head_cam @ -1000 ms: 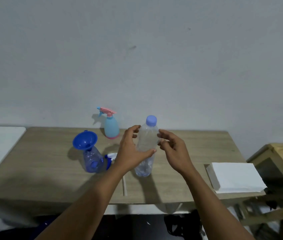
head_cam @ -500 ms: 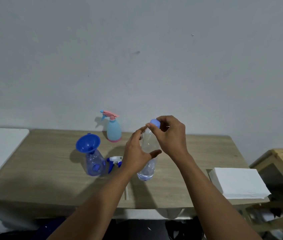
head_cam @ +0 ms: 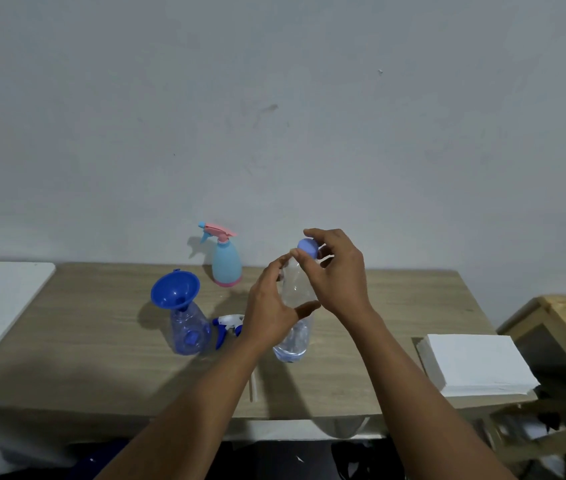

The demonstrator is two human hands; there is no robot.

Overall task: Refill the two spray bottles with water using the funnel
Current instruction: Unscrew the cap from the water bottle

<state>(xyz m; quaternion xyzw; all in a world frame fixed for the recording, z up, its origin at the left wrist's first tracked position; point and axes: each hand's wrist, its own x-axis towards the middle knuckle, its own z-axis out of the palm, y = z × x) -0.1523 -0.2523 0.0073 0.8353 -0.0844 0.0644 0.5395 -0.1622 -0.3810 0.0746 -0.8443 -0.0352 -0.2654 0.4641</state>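
Water bottle (head_cam: 293,306), table centre: left hand (head_cam: 269,313) grips body steady, right hand (head_cam: 338,271) fingers pinch blue cap (head_cam: 307,248); funnelled spray bottle (head_cam: 188,327) at nine o'clock.

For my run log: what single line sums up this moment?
left hand: holds water bottle | right hand: fingers on cap | funnel: in blue spray bottle

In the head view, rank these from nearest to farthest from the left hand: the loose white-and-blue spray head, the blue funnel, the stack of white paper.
From the left hand:
1. Loose white-and-blue spray head, lying on the table just left of the hand.
2. Blue funnel, seated in the clear blue bottle, farther left.
3. Stack of white paper, far right at the table's corner.
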